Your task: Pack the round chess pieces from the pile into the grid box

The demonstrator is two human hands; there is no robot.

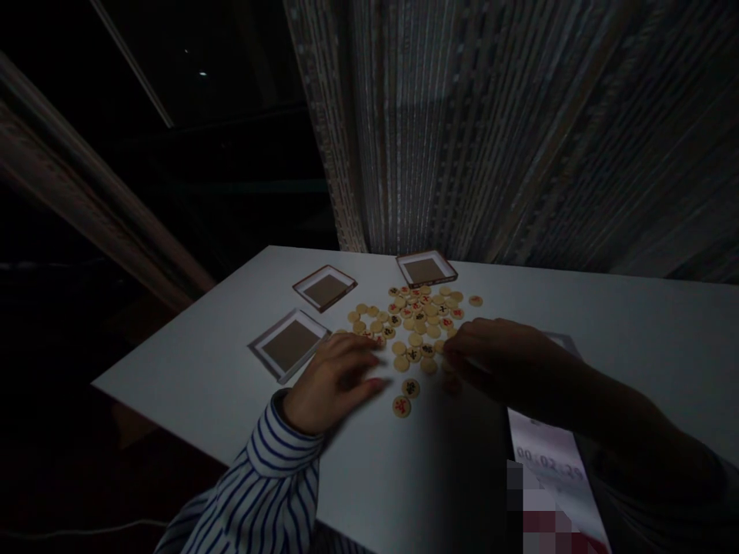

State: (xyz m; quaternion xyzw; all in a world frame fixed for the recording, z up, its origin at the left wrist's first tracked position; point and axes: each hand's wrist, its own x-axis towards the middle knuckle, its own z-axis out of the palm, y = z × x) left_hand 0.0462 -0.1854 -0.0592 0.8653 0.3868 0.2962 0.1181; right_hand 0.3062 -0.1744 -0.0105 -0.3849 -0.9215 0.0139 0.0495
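A loose pile of round wooden Chinese chess pieces (420, 317) covers the middle of the white table, some showing red or black characters and others plain. My left hand (339, 377) is at the pile's left edge, fingers spread and fingertips close to the nearest pieces. On the opposite side, my right hand (482, 352) arches over the right edge of the pile. It is in deep shadow, its fingers curved loosely downward with nothing visible in them. Nearer to me, a black-marked piece (410, 388) and a red-marked piece (402, 406) lie apart between the hands.
Three shallow open boxes stand around the pile: a grey-edged box (277, 375) at left, a brown-edged box (353, 288) behind it, another box (452, 277) at the back. A lit screen with a timer (548, 462) lies under my right forearm. Curtains (392, 154) hang behind the table.
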